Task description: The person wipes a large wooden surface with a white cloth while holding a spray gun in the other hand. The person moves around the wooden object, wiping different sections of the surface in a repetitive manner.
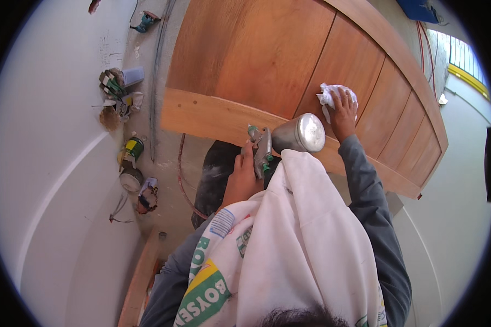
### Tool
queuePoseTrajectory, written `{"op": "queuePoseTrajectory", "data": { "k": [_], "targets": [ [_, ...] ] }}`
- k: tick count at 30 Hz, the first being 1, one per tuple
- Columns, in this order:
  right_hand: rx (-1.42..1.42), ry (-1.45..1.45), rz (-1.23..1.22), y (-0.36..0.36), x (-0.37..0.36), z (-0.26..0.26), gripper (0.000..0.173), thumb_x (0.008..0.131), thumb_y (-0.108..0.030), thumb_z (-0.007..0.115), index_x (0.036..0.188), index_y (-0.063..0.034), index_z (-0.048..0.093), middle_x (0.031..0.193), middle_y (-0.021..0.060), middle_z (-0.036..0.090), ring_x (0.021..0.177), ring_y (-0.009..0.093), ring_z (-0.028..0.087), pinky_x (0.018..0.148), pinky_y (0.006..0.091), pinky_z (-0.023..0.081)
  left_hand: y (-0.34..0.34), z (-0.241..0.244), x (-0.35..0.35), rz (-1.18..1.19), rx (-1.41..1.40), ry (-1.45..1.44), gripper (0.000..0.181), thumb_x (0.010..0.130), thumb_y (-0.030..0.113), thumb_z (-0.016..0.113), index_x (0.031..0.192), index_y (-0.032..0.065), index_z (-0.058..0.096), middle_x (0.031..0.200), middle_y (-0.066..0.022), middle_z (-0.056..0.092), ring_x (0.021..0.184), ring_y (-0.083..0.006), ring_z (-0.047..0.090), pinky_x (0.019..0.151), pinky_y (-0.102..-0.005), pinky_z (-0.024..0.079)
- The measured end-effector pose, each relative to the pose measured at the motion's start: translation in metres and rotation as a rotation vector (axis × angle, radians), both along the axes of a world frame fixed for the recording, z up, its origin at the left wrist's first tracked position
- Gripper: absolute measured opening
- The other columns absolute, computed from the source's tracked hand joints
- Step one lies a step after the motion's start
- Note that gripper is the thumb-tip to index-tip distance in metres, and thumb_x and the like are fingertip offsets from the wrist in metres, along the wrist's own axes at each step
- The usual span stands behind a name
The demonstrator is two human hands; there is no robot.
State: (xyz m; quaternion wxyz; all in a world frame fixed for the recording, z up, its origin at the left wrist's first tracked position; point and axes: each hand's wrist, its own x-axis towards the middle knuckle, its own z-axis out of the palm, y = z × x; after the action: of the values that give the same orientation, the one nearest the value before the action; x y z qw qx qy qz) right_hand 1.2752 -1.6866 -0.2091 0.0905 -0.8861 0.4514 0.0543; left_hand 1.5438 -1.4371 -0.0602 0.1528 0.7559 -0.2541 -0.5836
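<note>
My left hand [246, 173] grips a metal spray gun [263, 153] with green fittings. A dented silver paint cup [294, 135] sits at the gun's front, over the near edge of a wooden panelled door [266, 53]. On the door's reddish-brown face, my right hand [343, 112] presses a crumpled white cloth [331, 96]. Dark grooves run between the door's panels, and a paler wooden rail [221, 112] borders the side nearest me. Part of the cloth is hidden under my fingers.
A reddish hose [181, 167] curves over the floor beside my leg. Along the left wall lie a teal power sander [146, 21], a green and yellow can [134, 147], a round lidded tin [131, 179] and a stained container [147, 198]. A wooden plank [141, 269] stands at lower left.
</note>
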Motion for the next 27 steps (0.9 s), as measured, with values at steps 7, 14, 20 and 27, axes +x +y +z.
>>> {"op": "queuePoseTrajectory", "data": {
  "k": [7, 14, 20, 27],
  "targets": [
    [-0.09, -0.139, 0.166, -0.025, -0.057, -0.038, 0.058, 0.09, -0.027, 0.071, 0.146, -0.0219, 0.054, 0.16, 0.0079, 0.042, 0.151, 0.036, 0.032, 0.124, 0.0594, 0.02, -0.034, -0.015, -0.067, 0.089, 0.052, 0.044, 0.091, 0.094, 0.024, 0.068, 0.164, 0.0058, 0.013, 0.135, -0.0265, 0.05, 0.114, -0.0507, 0.06, 0.094, -0.0506, 0.052],
    [-0.039, -0.24, 0.187, -0.037, -0.079, -0.091, 0.048, 0.093, -0.034, 0.064, 0.138, -0.0167, 0.063, 0.16, 0.003, 0.043, 0.153, 0.031, 0.03, 0.126, 0.0553, 0.017, -0.07, -0.038, -0.163, 0.345, -0.279, -0.087, 0.094, 0.091, 0.024, 0.071, 0.161, -0.0011, 0.014, 0.132, -0.0315, 0.049, 0.115, -0.0521, 0.058, 0.094, -0.0514, 0.051],
    [0.021, -0.42, 0.144, -0.032, -0.077, -0.095, 0.054, 0.091, -0.041, 0.061, 0.14, -0.0175, 0.063, 0.15, 0.0044, 0.055, 0.154, 0.029, 0.027, 0.127, 0.057, 0.014, -0.087, -0.024, -0.201, 0.396, -0.336, -0.113, 0.09, 0.091, 0.016, 0.068, 0.158, -0.0089, 0.014, 0.128, -0.0354, 0.048, 0.117, -0.0521, 0.054, 0.098, -0.0509, 0.048],
    [-0.051, -0.302, 0.196, -0.032, -0.063, -0.065, 0.054, 0.084, -0.028, 0.072, 0.136, -0.0131, 0.063, 0.149, 0.0062, 0.054, 0.149, 0.033, 0.036, 0.124, 0.0583, 0.02, -0.093, -0.007, -0.211, 0.427, -0.284, -0.253, 0.082, 0.091, 0.004, 0.063, 0.157, -0.0085, 0.016, 0.131, -0.0347, 0.047, 0.119, -0.0529, 0.054, 0.099, -0.0522, 0.047]
  ]
}}
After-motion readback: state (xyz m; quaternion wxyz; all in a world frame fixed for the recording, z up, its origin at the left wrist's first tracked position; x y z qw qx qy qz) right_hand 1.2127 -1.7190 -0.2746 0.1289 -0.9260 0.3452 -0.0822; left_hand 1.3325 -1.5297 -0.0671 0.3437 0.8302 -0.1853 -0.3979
